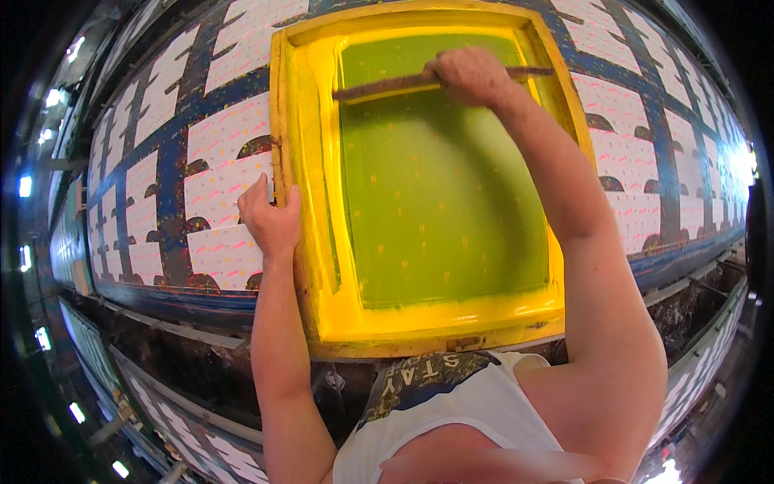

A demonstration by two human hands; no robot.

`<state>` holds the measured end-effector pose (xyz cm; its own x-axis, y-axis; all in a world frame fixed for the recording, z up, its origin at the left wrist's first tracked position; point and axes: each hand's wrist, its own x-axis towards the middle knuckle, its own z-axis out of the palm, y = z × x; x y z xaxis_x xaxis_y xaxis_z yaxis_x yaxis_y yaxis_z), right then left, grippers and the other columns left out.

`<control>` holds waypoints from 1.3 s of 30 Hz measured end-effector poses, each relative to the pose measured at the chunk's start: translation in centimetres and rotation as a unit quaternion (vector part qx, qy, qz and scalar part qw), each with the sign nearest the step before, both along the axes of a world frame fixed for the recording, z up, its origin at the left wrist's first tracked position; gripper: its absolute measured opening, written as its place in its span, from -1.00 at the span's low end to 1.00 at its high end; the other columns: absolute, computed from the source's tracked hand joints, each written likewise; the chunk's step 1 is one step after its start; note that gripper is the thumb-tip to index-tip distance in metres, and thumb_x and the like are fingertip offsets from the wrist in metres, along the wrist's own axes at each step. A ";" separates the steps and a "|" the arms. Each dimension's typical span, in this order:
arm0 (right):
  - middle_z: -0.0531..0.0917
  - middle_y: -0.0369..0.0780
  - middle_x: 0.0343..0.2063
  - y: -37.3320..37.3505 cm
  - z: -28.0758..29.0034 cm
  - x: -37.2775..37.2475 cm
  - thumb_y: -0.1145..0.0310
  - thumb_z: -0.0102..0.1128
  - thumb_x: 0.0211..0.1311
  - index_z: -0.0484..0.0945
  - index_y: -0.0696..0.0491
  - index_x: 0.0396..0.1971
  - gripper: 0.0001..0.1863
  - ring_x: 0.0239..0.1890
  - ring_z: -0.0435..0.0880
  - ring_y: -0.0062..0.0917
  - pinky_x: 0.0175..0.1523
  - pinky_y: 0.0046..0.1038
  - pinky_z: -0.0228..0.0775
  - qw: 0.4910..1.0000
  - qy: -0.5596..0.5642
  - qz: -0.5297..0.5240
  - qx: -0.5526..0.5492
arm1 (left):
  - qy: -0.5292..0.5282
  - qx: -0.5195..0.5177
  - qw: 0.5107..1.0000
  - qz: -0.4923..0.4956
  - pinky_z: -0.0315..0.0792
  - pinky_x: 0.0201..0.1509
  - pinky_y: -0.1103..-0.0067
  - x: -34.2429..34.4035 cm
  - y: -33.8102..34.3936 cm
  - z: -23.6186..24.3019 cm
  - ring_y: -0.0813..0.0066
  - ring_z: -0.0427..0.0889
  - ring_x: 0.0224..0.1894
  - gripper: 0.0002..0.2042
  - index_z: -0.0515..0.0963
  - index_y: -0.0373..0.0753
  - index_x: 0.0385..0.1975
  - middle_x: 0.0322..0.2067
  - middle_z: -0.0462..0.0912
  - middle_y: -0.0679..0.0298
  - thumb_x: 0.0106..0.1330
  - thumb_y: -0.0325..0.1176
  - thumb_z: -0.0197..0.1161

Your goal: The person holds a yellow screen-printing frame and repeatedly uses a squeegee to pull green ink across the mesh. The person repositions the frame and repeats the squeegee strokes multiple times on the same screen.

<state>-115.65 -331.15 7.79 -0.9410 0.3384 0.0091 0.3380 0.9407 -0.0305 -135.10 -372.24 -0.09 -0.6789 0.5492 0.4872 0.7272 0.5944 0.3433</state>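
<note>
A wooden screen-printing frame (284, 113), smeared with yellow ink, lies in front of me on the long table. Its green mesh (443, 226) carries small printed marks. My right hand (472, 77) is closed round a long brown squeegee (379, 87), which spans the mesh near the far end, slightly tilted. Yellow ink (439, 327) pools along the near side and the left side of the screen. Beside the frame's left rail, my left hand (272, 218) has its fingers apart, the thumb against the wood and the fingertips over the white pieces.
Rows of white printed pieces (230, 181) with dark curved notches lie on the blue table (173, 169) left of the frame. More white pieces (617, 133) lie to the right. The table's near edge (177, 300) runs in front of my body; another table with pieces stands behind me.
</note>
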 end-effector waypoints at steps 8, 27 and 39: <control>0.82 -0.15 -0.19 -15.2 0.1 11.7 0.45 0.35 0.22 0.84 -0.13 -0.06 -0.69 -0.08 0.86 -0.11 0.01 -0.06 0.72 0.999 0.017 0.016 -0.031 | -0.003 0.000 1.000 -0.006 0.44 0.45 0.09 -0.7 0.1 -0.8 -0.09 0.60 0.26 -0.39 0.70 -0.45 0.22 0.08 0.78 -0.06 0.26 -0.13 0.56; 0.74 -0.09 -0.15 -35.5 -0.1 25.6 -0.04 0.50 0.30 0.76 0.02 -0.10 -0.57 0.01 0.77 -0.13 0.10 -0.13 0.63 0.995 0.038 0.065 -0.064 | -0.077 -0.050 0.995 0.027 0.61 0.32 0.09 0.1 0.4 -0.2 -0.07 0.73 0.22 -0.45 0.74 -0.21 0.26 0.12 0.78 0.01 0.42 0.04 0.44; 0.75 -0.10 -0.06 -27.9 -0.3 34.5 -0.04 0.47 0.38 0.72 -0.01 0.04 -0.55 0.03 0.74 -0.12 0.17 -0.06 0.55 0.934 0.156 0.176 -0.267 | -0.007 -0.150 0.979 0.137 0.67 0.20 0.04 3.6 1.5 -0.1 -0.17 0.75 0.16 -0.46 0.62 -0.17 0.39 0.09 0.73 -0.13 0.58 0.03 0.27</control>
<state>-81.11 -359.03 7.54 -0.9745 0.0428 0.2203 -0.0938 0.8139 -0.5734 -131.46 -370.79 -0.19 -0.8270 0.4613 0.3212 0.5218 0.8426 0.1332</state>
